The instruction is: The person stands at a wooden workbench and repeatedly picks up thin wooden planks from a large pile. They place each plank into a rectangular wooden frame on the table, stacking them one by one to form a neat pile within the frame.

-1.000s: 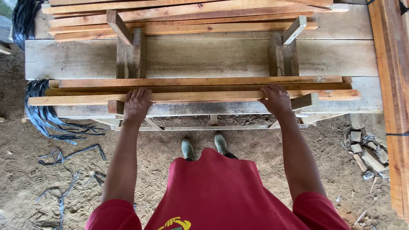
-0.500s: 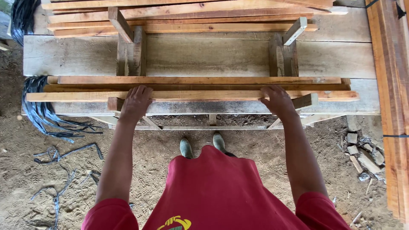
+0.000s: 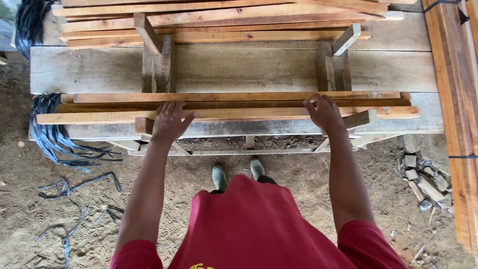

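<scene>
Dirt floor (image 3: 199,179), rough workbench (image 3: 249,69). Our left hand (image 3: 169,121) and right hand (image 3: 323,112) rest flat, fingers spread, on the nearest wooden slat (image 3: 239,115), well apart, likely steadying it evenly. More slats (image 3: 229,97) lie just beyond the fingertips.

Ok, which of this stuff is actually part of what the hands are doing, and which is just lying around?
In hand:
left hand and right hand, both flat on the long wooden slats
wooden bench bearing them

Lying about:
far slat pile
black straps on the dirt
rubble pieces
stacked boards at the right edge
</scene>
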